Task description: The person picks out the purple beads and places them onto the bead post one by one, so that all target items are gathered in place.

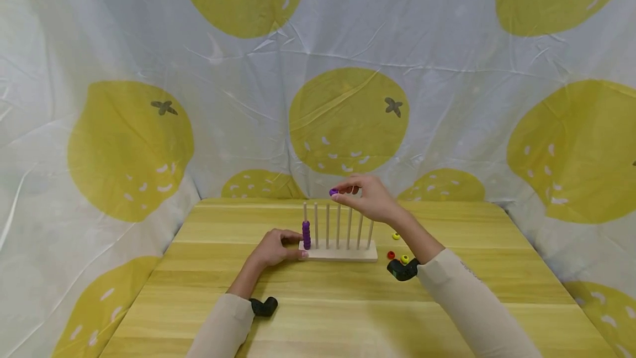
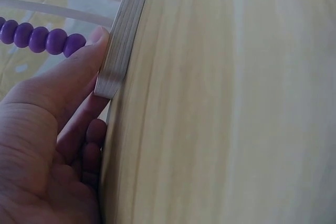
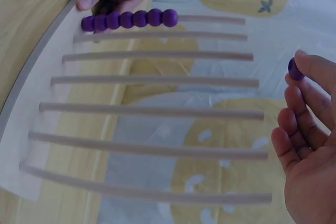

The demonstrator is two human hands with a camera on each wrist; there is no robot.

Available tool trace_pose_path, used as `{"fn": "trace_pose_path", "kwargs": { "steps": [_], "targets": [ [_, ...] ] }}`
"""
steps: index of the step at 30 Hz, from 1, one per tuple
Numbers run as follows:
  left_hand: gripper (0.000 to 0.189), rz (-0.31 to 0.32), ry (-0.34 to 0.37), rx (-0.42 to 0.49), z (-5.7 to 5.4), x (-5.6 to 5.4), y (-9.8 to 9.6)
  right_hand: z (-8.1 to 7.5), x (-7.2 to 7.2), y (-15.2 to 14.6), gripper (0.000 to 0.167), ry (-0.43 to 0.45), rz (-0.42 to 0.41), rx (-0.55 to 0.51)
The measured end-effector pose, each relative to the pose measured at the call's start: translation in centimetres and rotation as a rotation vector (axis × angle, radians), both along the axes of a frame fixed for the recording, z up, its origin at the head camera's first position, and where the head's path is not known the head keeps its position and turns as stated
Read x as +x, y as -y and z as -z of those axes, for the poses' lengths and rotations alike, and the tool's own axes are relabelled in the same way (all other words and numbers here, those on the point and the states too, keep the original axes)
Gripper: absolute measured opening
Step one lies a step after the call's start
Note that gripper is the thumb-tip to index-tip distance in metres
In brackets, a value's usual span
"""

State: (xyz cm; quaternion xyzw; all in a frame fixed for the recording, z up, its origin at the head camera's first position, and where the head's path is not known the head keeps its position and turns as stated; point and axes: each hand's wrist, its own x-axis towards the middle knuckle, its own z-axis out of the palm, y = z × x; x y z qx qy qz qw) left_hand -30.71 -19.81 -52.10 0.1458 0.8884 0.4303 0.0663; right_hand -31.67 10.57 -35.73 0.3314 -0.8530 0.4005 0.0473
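Note:
A pale wooden peg rack (image 1: pixel 343 254) stands on the table with several upright pegs along its base. Its leftmost peg carries a stack of purple beads (image 1: pixel 306 235), the peg's top sticking out bare above them. My left hand (image 1: pixel 274 247) grips the left end of the base between thumb and fingers, as the left wrist view shows close up. My right hand (image 1: pixel 370 199) pinches one loose purple bead (image 3: pixel 295 70) between thumb and forefinger, raised about level with the peg tops and apart from them. In the right wrist view its other fingers are loosely curled.
Right of the rack lie a red bead (image 1: pixel 391 255) and yellow beads (image 1: pixel 404 259), partly behind the right wrist's black camera (image 1: pixel 403 270). Another black camera (image 1: pixel 264 307) is on the left wrist. A lemon-print cloth (image 1: pixel 238 126) hangs behind the wooden table (image 1: pixel 318 303).

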Motion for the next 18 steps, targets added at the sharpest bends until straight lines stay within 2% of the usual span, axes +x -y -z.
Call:
{"fn": "trace_pose_path", "kwargs": {
  "steps": [5,11,18],
  "targets": [
    [0.047,0.003,-0.015,0.024,-0.2,-0.2,-0.1,-0.1,0.0,1.5,0.019,-0.013,-0.02,0.01],
    [0.047,0.0,-0.008,-0.007,0.0,-0.1,0.0,0.1,-0.1,3.2,0.019,0.015,-0.038,0.027],
    [0.048,0.003,-0.011,-0.002,0.1,0.0,0.0,0.6,-0.7,4.7,0.018,0.018,-0.057,0.025]
  ]
}}
